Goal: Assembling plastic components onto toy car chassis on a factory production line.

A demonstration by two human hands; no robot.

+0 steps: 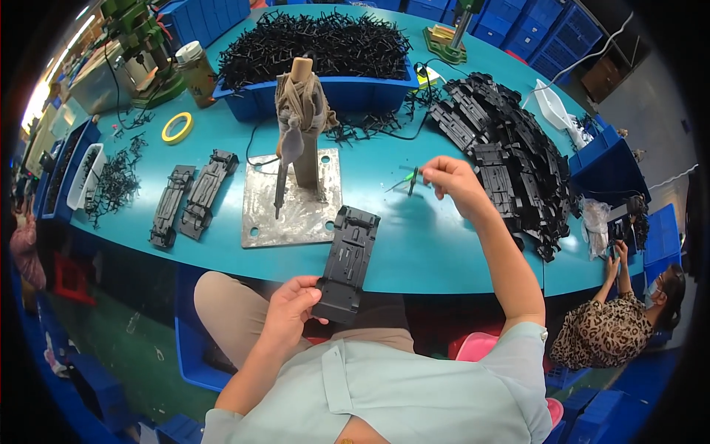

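My left hand (pixel 294 305) grips the near end of a black plastic toy-car chassis plate (pixel 349 255), tilted up at the table's front edge. Farther right, my right hand (pixel 452 181) pinches a small thin black plastic piece (pixel 414 182) just above the table. A bright green bit (pixel 407 177) shows beside that piece; its kind is too small to tell. Between and beyond my hands, a cloth-wrapped post (pixel 303 122) rises from a metal base plate (pixel 259 231), with a thin dark rod (pixel 280 189) pointing down from it.
A blue bin (pixel 340 96) heaped with small black parts stands at the back. Stacked black chassis (pixel 510 163) cover the right side. Two more chassis (pixel 208 194) and yellow tape (pixel 177 127) lie left. A co-worker (pixel 614 325) sits at far right.
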